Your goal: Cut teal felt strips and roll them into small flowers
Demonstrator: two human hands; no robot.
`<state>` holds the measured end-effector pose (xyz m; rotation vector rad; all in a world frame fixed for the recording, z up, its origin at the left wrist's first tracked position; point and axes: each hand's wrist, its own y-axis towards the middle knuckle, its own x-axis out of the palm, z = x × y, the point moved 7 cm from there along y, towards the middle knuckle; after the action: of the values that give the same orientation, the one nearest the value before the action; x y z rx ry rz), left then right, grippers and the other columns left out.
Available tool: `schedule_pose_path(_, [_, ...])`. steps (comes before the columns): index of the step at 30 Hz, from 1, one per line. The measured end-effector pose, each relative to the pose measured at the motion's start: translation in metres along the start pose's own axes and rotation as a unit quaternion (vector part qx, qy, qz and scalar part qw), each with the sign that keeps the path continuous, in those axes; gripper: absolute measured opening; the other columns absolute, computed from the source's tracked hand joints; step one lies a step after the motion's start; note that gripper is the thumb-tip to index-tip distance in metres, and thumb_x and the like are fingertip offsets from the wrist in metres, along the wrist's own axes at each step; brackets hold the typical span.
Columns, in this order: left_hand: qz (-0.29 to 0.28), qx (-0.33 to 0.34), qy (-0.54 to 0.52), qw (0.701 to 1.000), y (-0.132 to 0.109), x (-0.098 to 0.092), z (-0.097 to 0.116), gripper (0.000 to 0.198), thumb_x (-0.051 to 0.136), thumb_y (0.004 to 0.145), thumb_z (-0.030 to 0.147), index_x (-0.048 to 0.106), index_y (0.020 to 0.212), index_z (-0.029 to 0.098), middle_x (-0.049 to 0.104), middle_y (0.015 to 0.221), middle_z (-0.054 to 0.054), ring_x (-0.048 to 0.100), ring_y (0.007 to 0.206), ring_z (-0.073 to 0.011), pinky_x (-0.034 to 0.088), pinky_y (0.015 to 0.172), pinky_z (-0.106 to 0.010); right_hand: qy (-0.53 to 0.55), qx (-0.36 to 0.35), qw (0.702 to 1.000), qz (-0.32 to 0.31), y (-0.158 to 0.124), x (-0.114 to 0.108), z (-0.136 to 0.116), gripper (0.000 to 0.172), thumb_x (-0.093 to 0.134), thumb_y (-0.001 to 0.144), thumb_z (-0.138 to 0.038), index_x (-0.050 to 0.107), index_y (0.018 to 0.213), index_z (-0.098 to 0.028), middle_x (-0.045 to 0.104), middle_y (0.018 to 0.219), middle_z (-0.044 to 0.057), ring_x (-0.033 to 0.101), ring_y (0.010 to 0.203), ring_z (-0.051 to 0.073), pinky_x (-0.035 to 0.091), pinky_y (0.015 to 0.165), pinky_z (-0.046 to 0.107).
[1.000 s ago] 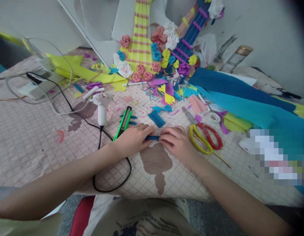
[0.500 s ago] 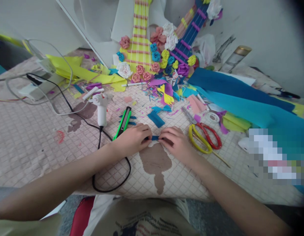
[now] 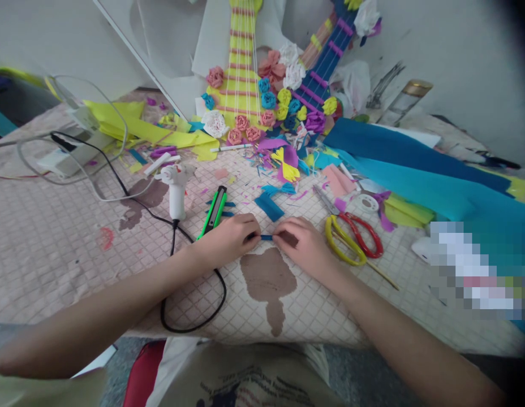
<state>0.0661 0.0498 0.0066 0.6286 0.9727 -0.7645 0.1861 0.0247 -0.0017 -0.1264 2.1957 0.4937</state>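
Between my two hands a narrow dark blue paper strip (image 3: 266, 237) is stretched level, just above or on the table covering. My left hand (image 3: 237, 234) pinches its left end, and my right hand (image 3: 298, 240) pinches its right end; the fingertips cover both ends. Behind the strip lies a wider blue crepe paper piece (image 3: 269, 207). Close to my left hand is a green box cutter (image 3: 215, 209), with a few short dark blue strips beneath and beside it. Scissors with yellow and red handles (image 3: 351, 234) lie to the right of my right hand.
A white glue gun (image 3: 176, 192) stands at left, its black cord (image 3: 222, 294) looping toward the front edge. Paper guitars with flowers, one yellow (image 3: 241, 73) and one blue (image 3: 315, 85), lean at the back. Blue crepe sheets (image 3: 436, 181) spread over the right side, near a tape roll (image 3: 366, 203).
The blue strip between my fingers now looks thinner and straighter. Both hands stay in nearly the same place, and the view has shifted slightly.
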Motion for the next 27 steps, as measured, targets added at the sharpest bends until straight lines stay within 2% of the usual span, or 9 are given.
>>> schedule_pose_path(5, [0.016,-0.009,-0.002,1.0,0.0003,-0.0006,-0.0022,0.015,0.049,0.083,0.013,0.061,0.092,0.015,0.064,0.087,-0.007,0.06,0.084,-0.0181,0.049,0.076,-0.031,-0.03,-0.01,0.999,0.015,-0.0045,0.0019,0.0033,0.014,0.059,0.083,-0.023,0.069,0.092,-0.021,0.064,0.088,0.007,0.058,0.087,0.023,0.047,0.078,0.04])
schedule_pose_path(14, [0.001,-0.028,-0.035,0.999,0.0028,0.001,-0.004,0.017,0.053,0.078,0.01,0.063,0.091,0.014,0.063,0.089,-0.008,0.057,0.09,-0.0208,0.047,0.082,-0.034,-0.017,0.027,1.0,-0.002,-0.0025,0.0007,0.0038,0.006,0.067,0.075,-0.013,0.066,0.077,-0.019,0.064,0.082,0.004,0.056,0.085,0.022,0.045,0.078,0.038])
schedule_pose_path(18, [0.01,-0.036,-0.045,0.998,0.0035,-0.0012,-0.0029,0.012,0.056,0.075,0.01,0.063,0.085,0.014,0.062,0.087,-0.007,0.058,0.085,-0.0189,0.048,0.078,-0.031,-0.012,0.029,0.999,-0.008,-0.0023,0.0002,0.0023,0.009,0.067,0.074,-0.011,0.064,0.076,-0.02,0.064,0.083,0.004,0.056,0.086,0.022,0.044,0.078,0.038])
schedule_pose_path(23, [0.026,-0.059,-0.058,0.996,0.002,-0.004,-0.0013,0.01,0.057,0.076,0.011,0.064,0.082,0.016,0.066,0.077,-0.002,0.06,0.075,-0.0152,0.047,0.07,-0.026,0.016,0.016,1.0,-0.012,-0.0025,0.0014,0.0017,0.013,0.069,0.076,-0.02,0.067,0.09,-0.021,0.068,0.088,0.004,0.059,0.088,0.022,0.044,0.079,0.039])
schedule_pose_path(27, [0.032,-0.091,-0.08,0.992,-0.0022,-0.005,-0.0013,0.011,0.058,0.079,0.018,0.067,0.086,0.017,0.069,0.075,0.0,0.061,0.068,-0.0128,0.046,0.063,-0.022,0.079,0.01,0.997,-0.012,-0.0008,0.0003,0.0004,0.004,0.067,0.079,-0.018,0.07,0.08,-0.021,0.07,0.08,0.003,0.062,0.08,0.019,0.045,0.076,0.038])
